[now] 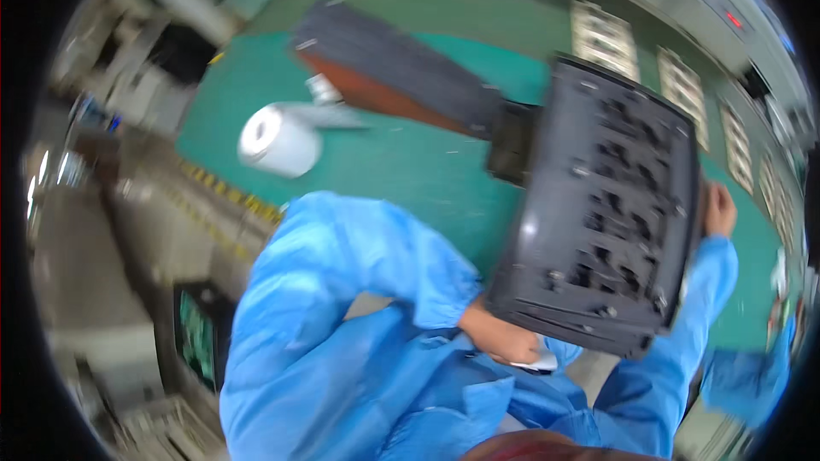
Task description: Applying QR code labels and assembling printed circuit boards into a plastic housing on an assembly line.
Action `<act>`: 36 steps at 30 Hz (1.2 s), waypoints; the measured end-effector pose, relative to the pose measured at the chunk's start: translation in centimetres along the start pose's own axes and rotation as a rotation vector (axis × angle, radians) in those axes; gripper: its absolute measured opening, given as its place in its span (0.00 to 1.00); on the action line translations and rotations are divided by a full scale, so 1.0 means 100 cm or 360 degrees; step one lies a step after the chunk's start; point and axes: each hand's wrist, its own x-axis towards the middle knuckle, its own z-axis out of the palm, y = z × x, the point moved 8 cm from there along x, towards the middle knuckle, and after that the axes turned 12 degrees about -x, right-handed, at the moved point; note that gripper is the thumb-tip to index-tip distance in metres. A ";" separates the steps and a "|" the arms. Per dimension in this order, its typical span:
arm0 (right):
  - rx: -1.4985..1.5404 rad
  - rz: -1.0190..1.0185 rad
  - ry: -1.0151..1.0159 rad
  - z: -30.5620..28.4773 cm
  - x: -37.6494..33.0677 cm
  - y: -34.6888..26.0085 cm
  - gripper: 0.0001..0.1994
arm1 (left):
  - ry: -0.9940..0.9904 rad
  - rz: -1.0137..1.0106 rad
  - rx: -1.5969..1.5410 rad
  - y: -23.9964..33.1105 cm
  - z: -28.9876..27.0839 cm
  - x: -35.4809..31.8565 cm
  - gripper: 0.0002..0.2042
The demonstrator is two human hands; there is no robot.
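A stack of black trays (598, 205), its top tray covered with rows of dark cut-outs or parts, stands tilted in front of me. My right hand (720, 212) is at its right edge, fingers curled round the side and partly hidden behind it. Just below its near left corner is my left hand (500, 337), closed, with a small white object (540, 362) showing at the fingertips. What that object is, I cannot make out. Whether the left hand also touches the trays is unclear. Motion blurs the picture.
A white roll (278, 141) lies left on the green table mat (401, 171). Beyond it a long dark-grey stack (393, 60) with a brown side reaches toward the black trays. Pale slotted panels (605, 38) line the far right side. A dark screen (201, 333) stands lower left.
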 end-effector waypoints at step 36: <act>-0.0247 0.0284 0.0009 -0.022 -0.038 -0.144 0.13 | -0.0157 -0.0221 0.0071 0.004 -0.027 -0.002 0.10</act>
